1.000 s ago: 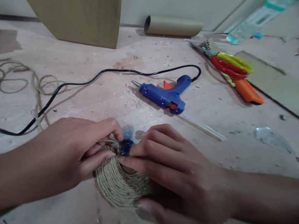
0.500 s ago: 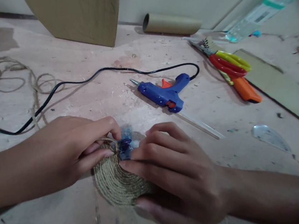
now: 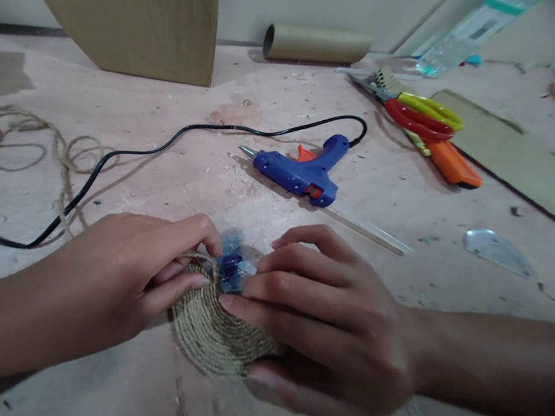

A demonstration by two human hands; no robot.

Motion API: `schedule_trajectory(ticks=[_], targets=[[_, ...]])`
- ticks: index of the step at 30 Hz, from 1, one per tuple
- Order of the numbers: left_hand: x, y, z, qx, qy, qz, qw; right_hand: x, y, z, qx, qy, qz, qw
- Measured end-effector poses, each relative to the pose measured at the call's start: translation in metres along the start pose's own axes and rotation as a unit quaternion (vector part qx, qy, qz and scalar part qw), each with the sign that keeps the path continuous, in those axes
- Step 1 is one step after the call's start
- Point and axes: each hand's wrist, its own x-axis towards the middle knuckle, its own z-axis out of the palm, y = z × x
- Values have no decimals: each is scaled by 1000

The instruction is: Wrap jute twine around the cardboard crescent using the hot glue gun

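A round piece wrapped in rows of twine (image 3: pixel 217 338) lies between my hands, with a clear and dark blue plastic part (image 3: pixel 230 263) at its upper edge. My left hand (image 3: pixel 149 276) pinches the twine strand beside that part with thumb and index finger. From the right, my right hand (image 3: pixel 320 316) grips the twine-wrapped piece, its thumb at the lower side and its fingertips near the blue part. Behind them a blue glue gun (image 3: pixel 298 172) rests on its side, a clear glue stick (image 3: pixel 368 231) sticking out of its back.
Loose twine (image 3: pixel 57 143) and a black cord (image 3: pixel 151 150) lie at the left. Cardboard (image 3: pixel 147 29) and a cardboard tube (image 3: pixel 316 43) stand behind. Scissors (image 3: pixel 420 118), an orange cutter (image 3: pixel 455 164), a plastic bottle (image 3: pixel 482 24) and a clear plastic scrap (image 3: pixel 498 252) are at the right.
The view has shifted very slightly. Both hands keep nearly the same hold on the twine and the wrapped piece.
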Motion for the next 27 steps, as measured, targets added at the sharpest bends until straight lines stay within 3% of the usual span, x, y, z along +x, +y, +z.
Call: schedule_trajectory(ticks=[8,14,22,27], targets=[[2,-3,-1,-8,-7,0,1000,3,-3,-4,-15,-48,-11,999],[0,-3,-3,-9,-6,6,1000,1,-1,1,2,-5,8,1000],[0,-7,-1,-2,1,28,1000,2,-1,-1,-1,-58,-6,998],[3,-8,-3,7,-1,30,1000,1,-1,1,-3,-9,-6,1000]])
